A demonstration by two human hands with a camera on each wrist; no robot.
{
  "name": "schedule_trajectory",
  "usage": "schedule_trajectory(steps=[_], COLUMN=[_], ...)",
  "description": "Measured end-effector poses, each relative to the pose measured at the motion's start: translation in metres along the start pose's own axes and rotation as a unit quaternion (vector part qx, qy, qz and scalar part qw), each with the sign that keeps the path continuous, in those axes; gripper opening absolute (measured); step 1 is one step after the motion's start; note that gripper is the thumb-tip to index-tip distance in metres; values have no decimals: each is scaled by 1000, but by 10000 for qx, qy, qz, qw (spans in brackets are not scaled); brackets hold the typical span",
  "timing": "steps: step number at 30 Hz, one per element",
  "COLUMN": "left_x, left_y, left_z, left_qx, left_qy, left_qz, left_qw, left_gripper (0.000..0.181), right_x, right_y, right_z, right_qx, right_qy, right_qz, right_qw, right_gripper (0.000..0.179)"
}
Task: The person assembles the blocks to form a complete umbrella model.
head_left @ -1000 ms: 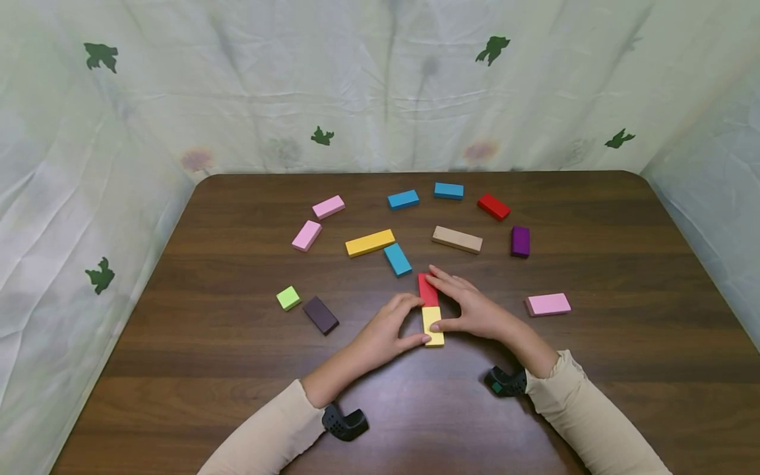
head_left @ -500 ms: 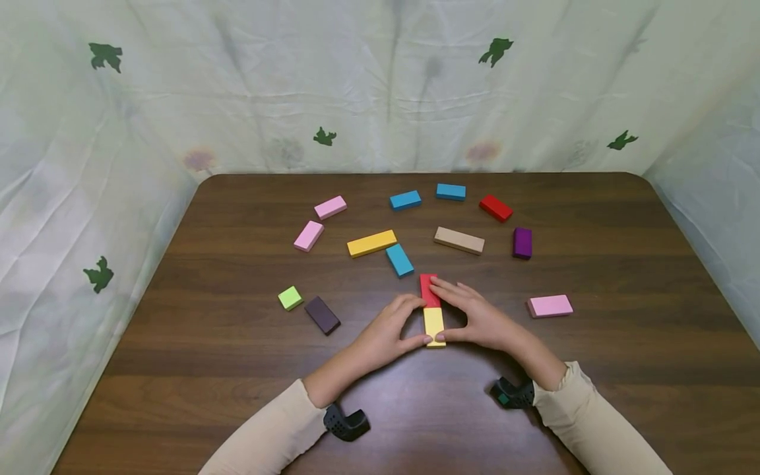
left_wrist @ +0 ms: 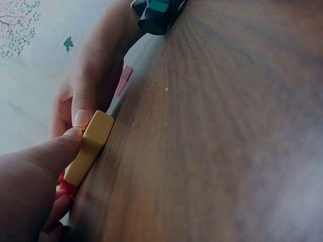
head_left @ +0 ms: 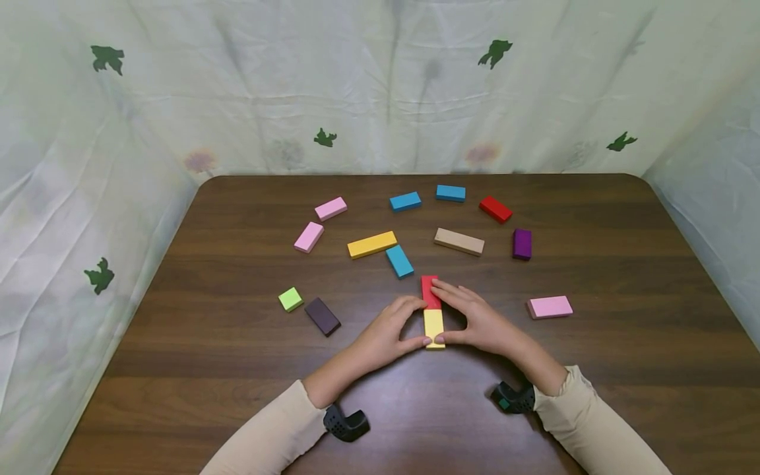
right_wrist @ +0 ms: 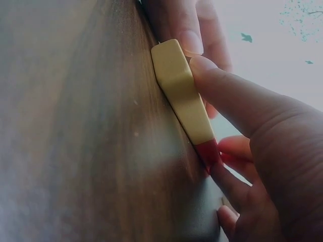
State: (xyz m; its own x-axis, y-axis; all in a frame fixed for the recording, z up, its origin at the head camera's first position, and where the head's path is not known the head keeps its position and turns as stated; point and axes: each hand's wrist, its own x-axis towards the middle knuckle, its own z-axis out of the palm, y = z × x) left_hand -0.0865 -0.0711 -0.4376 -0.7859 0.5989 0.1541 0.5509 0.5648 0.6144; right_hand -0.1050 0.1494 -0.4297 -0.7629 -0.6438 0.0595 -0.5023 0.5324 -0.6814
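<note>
One lime-green block (head_left: pixel 291 299) is lying in the left half of the table (head_left: pixel 623 257), with a dark plum block (head_left: pixel 323 316) just beside it and two pink blocks (head_left: pixel 309 237) nearer the far edge. The left hand (head_left: pixel 386 333) is curving loosely, relaxed, its thumb touching a pale yellow block (head_left: pixel 433 322) and its fingers reaching a red block (head_left: pixel 428 293). These two smooth, rectangular blocks are lying flat midway across the table, end to end, the red one nearer the far edge; the yellow one is showing rounded corners. The right hand (head_left: pixel 483 323) is resting relaxed, its thumb touching yellow, its fingers red. Another pink block (head_left: pixel 549 307) is lying toward the right edge.
</note>
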Motion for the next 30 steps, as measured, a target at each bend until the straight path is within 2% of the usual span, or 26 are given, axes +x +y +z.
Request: schedule_trajectory(steps=[5,10,18,30], left_x=[0,-1,0,2], left_y=[1,0,0,-4], left_z=[0,1,-1,0], left_qx=[-10,-22,-36,-59], left_qy=[-63,-66,-24,-21], left_qz=[-70,-99,-25,52], left_qw=[10000,9999,10000,10000], left_gripper=[57,57,57,56], right_x=[-1,-2,-3,-3], right_y=[0,-2,-4,-5], right_z=[2,3,3,5], right_qx=[-33,-32,-40,-79], right_qy=[115,123,125,164], right_qz=[-68,35,224,231], right_qw=[9999,9999,9997,9996], right_gripper=[81,81,82,82])
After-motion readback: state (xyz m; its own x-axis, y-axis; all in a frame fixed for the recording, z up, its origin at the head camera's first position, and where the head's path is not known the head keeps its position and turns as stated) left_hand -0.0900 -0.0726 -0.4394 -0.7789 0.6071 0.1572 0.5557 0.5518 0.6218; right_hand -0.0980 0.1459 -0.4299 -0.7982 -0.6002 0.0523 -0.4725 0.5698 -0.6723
